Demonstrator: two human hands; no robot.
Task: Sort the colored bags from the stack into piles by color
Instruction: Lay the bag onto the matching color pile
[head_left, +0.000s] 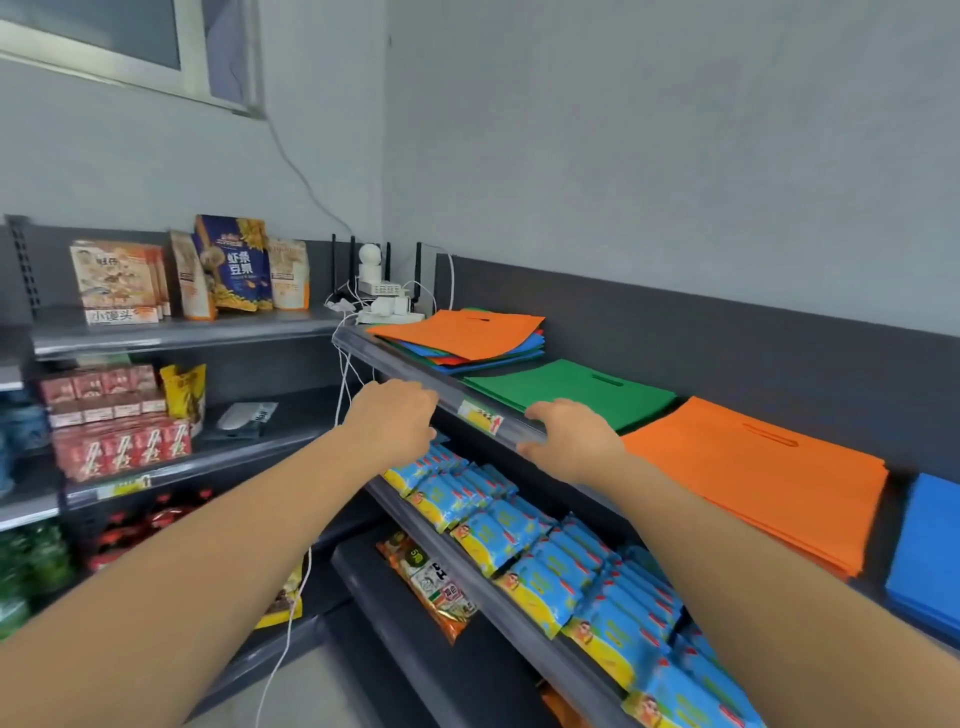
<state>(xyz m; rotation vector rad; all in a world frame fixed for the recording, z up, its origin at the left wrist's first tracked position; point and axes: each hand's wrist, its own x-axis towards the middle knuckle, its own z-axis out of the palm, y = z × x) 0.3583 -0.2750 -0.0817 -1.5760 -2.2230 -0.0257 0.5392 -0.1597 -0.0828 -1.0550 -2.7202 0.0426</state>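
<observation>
Both hands, left hand (397, 415) and right hand (569, 436), are empty with fingers curled; reaching to 12 o'clock could topple the mixed stack of flat fabric bags (462, 338).

I see the top shelf (810, 395) open from above along its whole length, with only bare wall over it. Its front rail (447, 400) is the first thing in my way; both hands rest at it. At the far corner a router and white plugs (387, 299) crowd the mixed stack (467, 338). Between green pile (571, 389), orange pile (753, 478) and blue pile (930, 556) only narrow dark strips stay bare.
</observation>
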